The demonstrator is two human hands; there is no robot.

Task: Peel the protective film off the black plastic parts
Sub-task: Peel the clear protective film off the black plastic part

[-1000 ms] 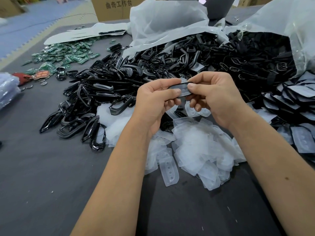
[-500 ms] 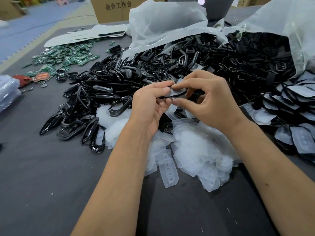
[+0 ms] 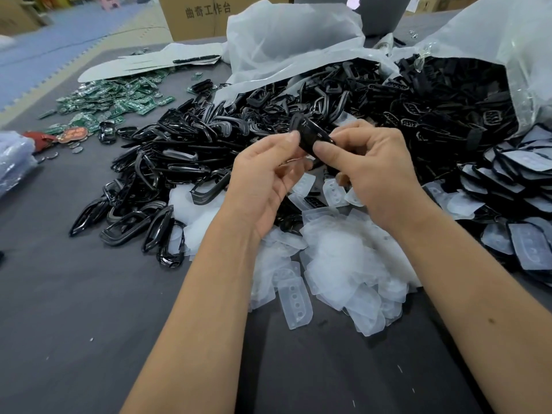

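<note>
A small glossy black plastic part (image 3: 310,135) is held up above the table between both hands. My left hand (image 3: 265,180) pinches its left end with thumb and forefinger. My right hand (image 3: 376,171) pinches its right end, thumb in front. No film shows on the face turned to me. Below the hands lies a heap of peeled whitish films (image 3: 337,264). A big pile of black frame parts (image 3: 185,162) spreads to the left and behind. At the right lie film-covered black parts (image 3: 519,186).
Two clear plastic bags (image 3: 286,40) spill black parts at the back. Green circuit boards (image 3: 119,97) lie far left, with a cardboard box (image 3: 209,13) behind. A bagged bundle (image 3: 12,162) sits at the left edge. The grey table surface (image 3: 74,309) shows in front.
The hands have drawn slightly apart and turned the part; its glossy black face now shows where a pale film-covered face showed a second ago.
</note>
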